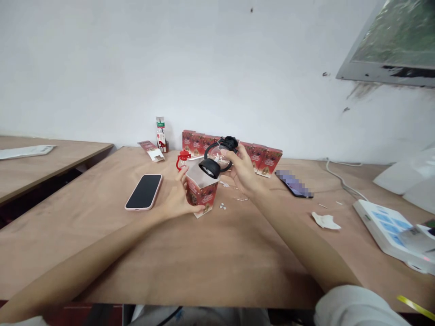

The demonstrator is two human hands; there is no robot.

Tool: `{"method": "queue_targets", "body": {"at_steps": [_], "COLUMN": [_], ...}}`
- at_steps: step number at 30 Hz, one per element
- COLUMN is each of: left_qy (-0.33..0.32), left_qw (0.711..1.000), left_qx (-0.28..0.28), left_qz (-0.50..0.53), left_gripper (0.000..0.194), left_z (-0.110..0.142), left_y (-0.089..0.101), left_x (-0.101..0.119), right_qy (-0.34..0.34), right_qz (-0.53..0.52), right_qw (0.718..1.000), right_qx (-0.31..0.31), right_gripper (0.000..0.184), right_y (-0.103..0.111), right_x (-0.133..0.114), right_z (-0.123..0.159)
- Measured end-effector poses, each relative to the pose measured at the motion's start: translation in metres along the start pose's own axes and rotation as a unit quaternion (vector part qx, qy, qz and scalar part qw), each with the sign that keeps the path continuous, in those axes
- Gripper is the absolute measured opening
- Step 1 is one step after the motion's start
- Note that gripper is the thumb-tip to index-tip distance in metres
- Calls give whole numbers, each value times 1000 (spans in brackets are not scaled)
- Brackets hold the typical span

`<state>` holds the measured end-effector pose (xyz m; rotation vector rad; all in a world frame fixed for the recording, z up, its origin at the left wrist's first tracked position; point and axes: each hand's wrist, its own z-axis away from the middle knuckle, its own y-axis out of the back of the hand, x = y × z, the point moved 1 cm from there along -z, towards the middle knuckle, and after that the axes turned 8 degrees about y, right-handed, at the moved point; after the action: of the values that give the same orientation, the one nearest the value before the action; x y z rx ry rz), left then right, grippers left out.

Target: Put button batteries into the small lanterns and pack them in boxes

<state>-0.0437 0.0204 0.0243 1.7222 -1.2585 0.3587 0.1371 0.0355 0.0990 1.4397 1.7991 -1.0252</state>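
Observation:
My left hand (181,199) is wrapped round a red printed box (207,197), whose white inside shows through its open top. In my right hand (243,170) is a small black lantern (220,156) with a clear globe, tilted so that its round base hangs over the box's opening. The lantern is above the box; whether they touch I cannot tell. Just behind my left fingers stands a red lantern (183,159) of similar shape. Several small round white pieces (222,206) lie on the table to the right of the box.
A row of red boxes (268,160) stands near the wall. Phones lie left (144,192) and right (294,183). Further items are a flattened carton (152,151), a bottle (161,136), a torn white scrap (325,221), and a white power strip (390,228) with its cable.

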Motion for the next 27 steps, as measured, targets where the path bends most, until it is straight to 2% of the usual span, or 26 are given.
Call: {"method": "queue_targets", "body": {"at_steps": [3,6,8,11,16,18,24,26,27], "left_qy": [-22,-33,-8,27,26,20,23,19,11], "left_qw": [997,995,995,994,995,997,999,998,998], "left_qx": [48,75,70,56,36,25,17,0,-4], "left_qz": [52,64,75,89,84,64,-40,-55,-57], "left_gripper": [105,98,97,102,103,103,98,89,85], "left_z": [9,14,15,15,15,16,20,21,21], "left_y": [-14,-22,-23,-21,-19,-19,-19,-18,-17], "left_x": [-5,-7,-8,-9,-9,-9,-17,-18,-18], "right_qy": [65,97,117,157,139,125,120,125,123], "right_qz": [91,171,208,247,282,299,335,305,279], "right_qw": [994,979,965,945,929,922,882,883,893], "right_qx": [13,-60,-108,-146,-194,-214,-309,-333,-333], "right_gripper": [60,67,67,60,31,24,14,17,20], "right_y": [6,4,-1,-7,-6,-4,1,0,0], "right_x": [6,7,6,4,7,6,-12,-15,-16], "right_z": [-3,1,6,12,11,9,9,10,9]}}
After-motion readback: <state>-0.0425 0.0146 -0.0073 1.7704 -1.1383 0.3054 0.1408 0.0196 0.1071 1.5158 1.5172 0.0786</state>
